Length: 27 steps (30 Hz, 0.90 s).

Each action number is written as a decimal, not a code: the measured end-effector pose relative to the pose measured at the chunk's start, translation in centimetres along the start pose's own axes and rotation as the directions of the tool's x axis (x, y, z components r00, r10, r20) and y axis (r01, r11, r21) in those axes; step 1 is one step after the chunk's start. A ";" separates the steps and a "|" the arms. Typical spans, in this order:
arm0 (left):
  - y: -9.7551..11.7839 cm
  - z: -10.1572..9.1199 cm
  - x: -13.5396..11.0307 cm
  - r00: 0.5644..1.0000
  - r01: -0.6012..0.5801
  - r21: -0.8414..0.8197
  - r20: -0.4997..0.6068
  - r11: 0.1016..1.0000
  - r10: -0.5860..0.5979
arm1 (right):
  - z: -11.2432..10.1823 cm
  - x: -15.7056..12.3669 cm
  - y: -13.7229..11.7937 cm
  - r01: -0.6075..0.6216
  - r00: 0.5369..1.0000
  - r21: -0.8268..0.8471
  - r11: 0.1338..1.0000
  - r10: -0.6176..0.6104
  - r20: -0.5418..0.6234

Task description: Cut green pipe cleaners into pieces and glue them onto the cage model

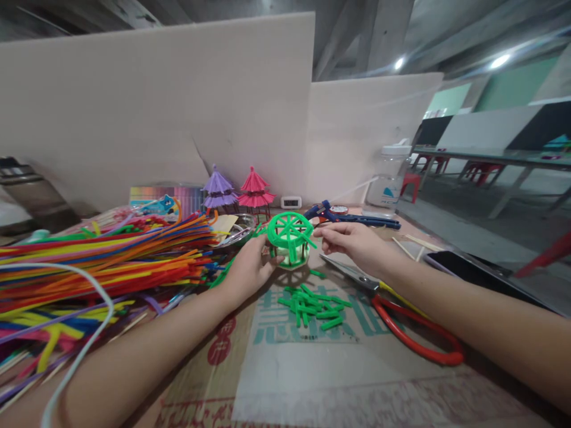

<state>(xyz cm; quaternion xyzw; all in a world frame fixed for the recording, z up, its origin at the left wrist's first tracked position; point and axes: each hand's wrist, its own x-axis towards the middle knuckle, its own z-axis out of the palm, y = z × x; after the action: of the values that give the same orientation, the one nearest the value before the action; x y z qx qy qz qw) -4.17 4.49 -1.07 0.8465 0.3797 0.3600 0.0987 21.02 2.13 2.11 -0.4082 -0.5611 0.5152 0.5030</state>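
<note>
A small green pipe-cleaner pavilion with a spoked round roof stands on the cardboard sheet. My left hand is closed around its lower left side. My right hand pinches the roof's right edge with fingertips pressed together. Just in front of the model lies a little heap of cut green pipe-cleaner pieces.
A big pile of coloured pipe cleaners fills the left. Red-handled scissors lie under my right forearm. Purple and pink pavilions, a blue glue gun, a plastic jar and a dark tablet sit behind and right.
</note>
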 end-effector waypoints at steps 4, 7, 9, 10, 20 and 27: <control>0.4 -0.2 -0.1 0.999 -0.041 0.091 -0.015 0.995 0.043 | 1.0 -0.6 -0.1 -0.034 0.997 -0.028 0.999 0.036 0.068; 0.7 -0.4 -0.2 0.995 -0.098 0.149 -0.004 0.984 0.100 | 1.4 -1.0 -0.1 -0.036 0.993 -0.026 0.999 0.039 0.111; 0.7 -0.4 -0.3 0.993 -0.118 0.170 -0.002 0.978 0.121 | 1.6 -1.2 -0.1 -0.034 0.994 -0.032 0.999 0.037 0.102; 0.7 -0.4 -0.3 0.992 -0.124 0.175 -0.004 0.977 0.127 | 1.6 -1.2 0.0 -0.037 0.995 -0.031 0.999 0.040 0.095; 0.4 -0.4 -0.3 0.992 -0.122 0.163 -0.012 0.979 0.126 | 1.4 -1.3 -0.1 -0.112 0.982 0.019 0.994 0.108 0.155; 0.2 -0.1 -0.1 0.999 -0.040 0.063 -0.017 0.997 0.041 | 0.7 -0.6 0.7 -0.059 0.994 0.075 0.995 0.051 0.097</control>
<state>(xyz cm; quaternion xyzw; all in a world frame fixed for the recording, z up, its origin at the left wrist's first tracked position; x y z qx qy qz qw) -4.15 4.30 -0.99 0.8533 0.3743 0.3578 0.0614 20.37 1.55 1.35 -0.3788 -0.5524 0.5690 0.4770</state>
